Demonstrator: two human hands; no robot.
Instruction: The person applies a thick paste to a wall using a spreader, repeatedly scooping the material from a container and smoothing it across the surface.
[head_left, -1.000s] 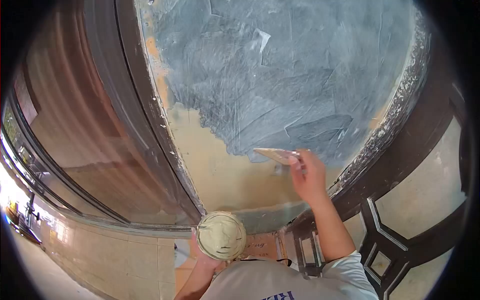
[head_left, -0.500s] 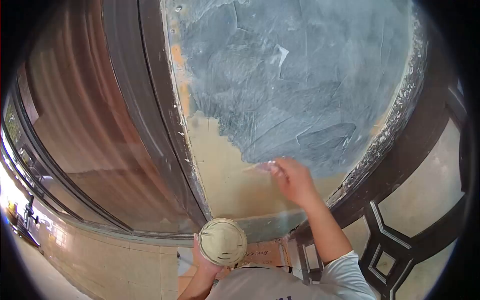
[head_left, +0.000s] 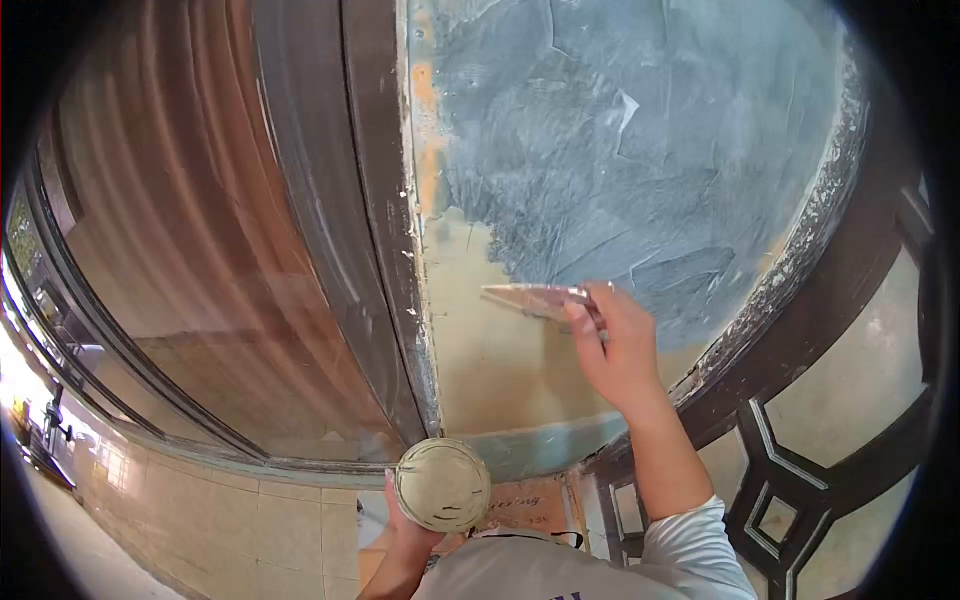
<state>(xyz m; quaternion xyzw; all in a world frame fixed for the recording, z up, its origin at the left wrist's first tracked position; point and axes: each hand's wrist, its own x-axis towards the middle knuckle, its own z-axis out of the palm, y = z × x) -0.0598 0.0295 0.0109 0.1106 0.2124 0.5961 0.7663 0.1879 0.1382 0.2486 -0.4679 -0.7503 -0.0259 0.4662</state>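
My right hand (head_left: 622, 345) grips a putty knife (head_left: 535, 300), its thumb and fingers closed around the handle. The blade points left, its cream-smeared tip over the cream-coated part (head_left: 480, 360) of the panel. Above that coat the panel (head_left: 600, 180) is blue-grey with scratches and rough patches. Low in the view, my left hand (head_left: 405, 525) is wrapped around the side of a round tub (head_left: 443, 485), which shows a cream top with a few dark streaks. The tub hides part of that hand.
Dark frame posts (head_left: 335, 200) and a brown curtain behind glass (head_left: 180, 220) stand to the left. A chipped dark edge (head_left: 790, 260) and panelled woodwork (head_left: 850, 400) border the right. Below are floor tiles (head_left: 290, 530) and a cardboard piece (head_left: 525, 510) with writing.
My right hand has moved slightly up and right with the putty knife, whose blade now shows clearly. The panel sits further right in view. My left hand still holds the tub.
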